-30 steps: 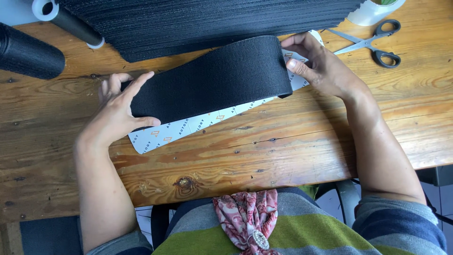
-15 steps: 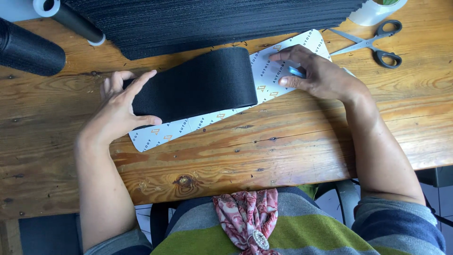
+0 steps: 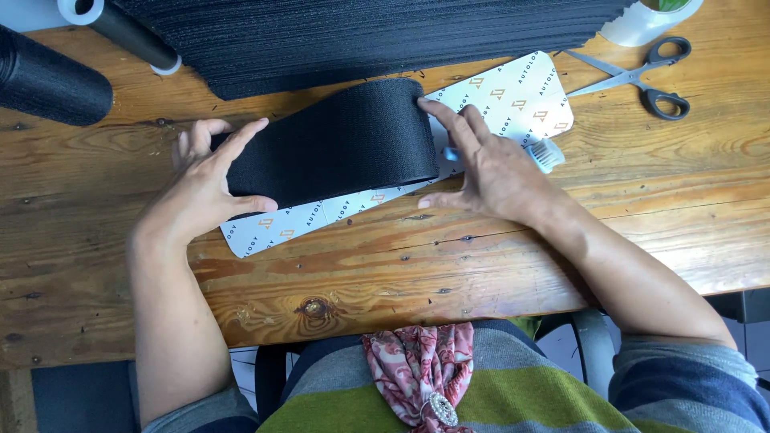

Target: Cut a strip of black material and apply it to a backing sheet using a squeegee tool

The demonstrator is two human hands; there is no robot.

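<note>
Black woven strip (image 3: 333,144), wide and coarse, lies slantwise across the middle of the wooden bench (image 3: 481,256), resting on a longer white card (image 3: 513,100) printed with small marks, which sticks out past it at the upper right and the lower left. The left hand (image 3: 212,180) presses flat on the strip's left end, fingers spread wide and thumb laid along the lower edge, so its grip is open and pinches nothing. The right hand (image 3: 489,164) sits at the strip's right end, its fingertips touching that edge and the card beneath; its grip is also spread, with the fingers fanned out. A small pale blue brush (image 3: 545,154) lies under this hand, the bristled head showing just past the knuckles, and whether the palm clamps the handle cannot be told. Beyond the strip, at the far edge of the bench, lies a broad stack of the same black ribbed material (image 3: 385,32). A dark roll (image 3: 48,80) lies at the far left, and a thinner black tube with a white end cap (image 3: 120,28) lies just beside it. Scissors (image 3: 642,76) with dark handles lie to the far right, well apart from both hands, near a pale round container (image 3: 646,20) at the top edge. At the bottom, a striped top and a patterned red scarf (image 3: 421,373) with a metal clasp show.
</note>
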